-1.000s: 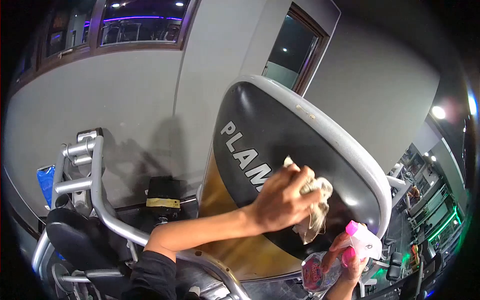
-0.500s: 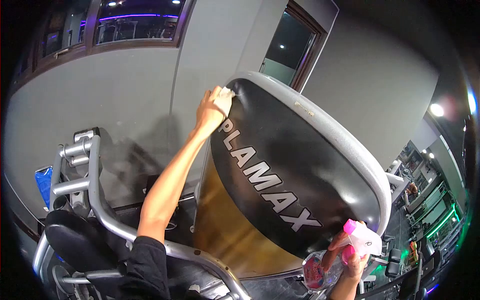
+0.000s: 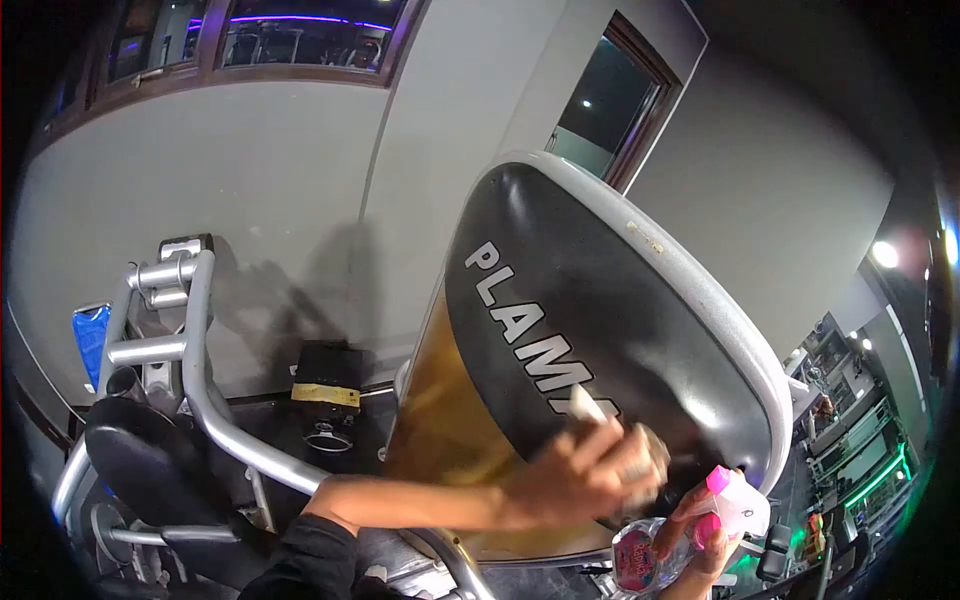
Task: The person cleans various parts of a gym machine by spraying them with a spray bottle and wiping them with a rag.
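Note:
A large machine cover with a black upper panel, a gold lower part and a silver rim fills the middle, with white lettering on it. Blurred by motion, my left hand is closed on a pale cloth at the lower right of the panel, over the end of the lettering. Near the cover's lower right corner, my right hand holds a clear spray bottle with a pink and white spray head and a pink label.
Silver tubes and a black pad of gym equipment stand at left, near a blue item. A black box-like object lies by the grey wall. More gym machines show at far right.
My left hand has swept from the panel's top left corner to its lower right, with the cloth. The black object by the wall has come into sight. The right hand still holds the bottle.

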Demonstrator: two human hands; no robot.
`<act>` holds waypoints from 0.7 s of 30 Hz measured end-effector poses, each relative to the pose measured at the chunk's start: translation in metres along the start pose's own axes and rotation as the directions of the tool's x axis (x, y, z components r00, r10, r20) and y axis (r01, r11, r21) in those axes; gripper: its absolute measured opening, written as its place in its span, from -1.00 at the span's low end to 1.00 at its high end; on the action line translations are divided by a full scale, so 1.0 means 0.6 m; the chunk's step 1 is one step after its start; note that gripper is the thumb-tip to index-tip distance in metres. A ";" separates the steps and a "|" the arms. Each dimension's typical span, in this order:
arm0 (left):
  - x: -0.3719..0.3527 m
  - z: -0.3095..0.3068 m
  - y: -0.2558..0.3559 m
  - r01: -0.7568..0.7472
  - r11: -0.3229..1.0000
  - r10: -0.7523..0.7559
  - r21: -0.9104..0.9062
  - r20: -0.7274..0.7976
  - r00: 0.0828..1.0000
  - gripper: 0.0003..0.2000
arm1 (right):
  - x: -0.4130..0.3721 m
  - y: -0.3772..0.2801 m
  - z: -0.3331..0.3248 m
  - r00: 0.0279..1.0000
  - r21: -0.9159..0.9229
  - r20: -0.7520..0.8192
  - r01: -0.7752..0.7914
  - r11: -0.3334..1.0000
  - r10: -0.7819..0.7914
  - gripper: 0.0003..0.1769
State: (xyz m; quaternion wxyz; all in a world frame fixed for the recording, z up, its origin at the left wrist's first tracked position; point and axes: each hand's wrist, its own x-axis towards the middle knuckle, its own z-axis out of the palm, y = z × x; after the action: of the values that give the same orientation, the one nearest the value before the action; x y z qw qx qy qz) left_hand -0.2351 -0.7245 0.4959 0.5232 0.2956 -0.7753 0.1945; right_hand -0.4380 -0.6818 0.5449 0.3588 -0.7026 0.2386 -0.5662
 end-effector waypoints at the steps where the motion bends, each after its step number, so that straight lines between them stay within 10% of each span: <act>1: -0.002 0.018 0.035 -0.088 0.996 0.088 -0.011 -0.011 0.996 -0.72 | -0.003 0.004 -0.006 1.000 -0.004 0.003 -0.002 1.000 0.002 -0.29; 4: -0.003 0.037 0.043 -0.171 0.984 0.168 -0.043 -0.070 0.983 -0.75 | -0.022 0.007 -0.038 0.992 -0.197 -0.029 0.116 0.974 -0.124 -0.27; 6: 0.007 0.035 0.022 -0.142 0.990 0.142 0.009 -0.117 0.983 -0.74 | -0.032 -0.014 -0.047 0.964 0.007 0.100 -0.248 0.969 0.246 -0.04; 7: 0.012 0.032 0.010 -0.107 0.993 0.115 0.057 -0.161 0.980 -0.73 | -0.003 0.011 -0.055 0.902 0.234 0.418 0.010 0.972 -0.110 0.04; 15: 0.104 -0.020 -0.256 0.329 0.944 -0.319 -0.027 -0.324 0.891 -0.77 | 0.002 0.023 -0.046 0.938 0.204 0.326 0.051 0.978 -0.117 -0.01; 21: 0.111 0.009 -0.532 0.664 0.734 -0.658 -0.138 -0.386 0.647 -0.82 | -0.016 0.037 -0.066 0.960 0.137 0.243 0.110 0.984 -0.141 -0.04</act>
State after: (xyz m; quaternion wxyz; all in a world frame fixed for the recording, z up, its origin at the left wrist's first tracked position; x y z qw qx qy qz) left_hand -0.0462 -0.9839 0.5531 0.7055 0.5141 -0.4847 0.0540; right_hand -0.4770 -0.6976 0.5259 0.3919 -0.7591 0.1111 -0.5077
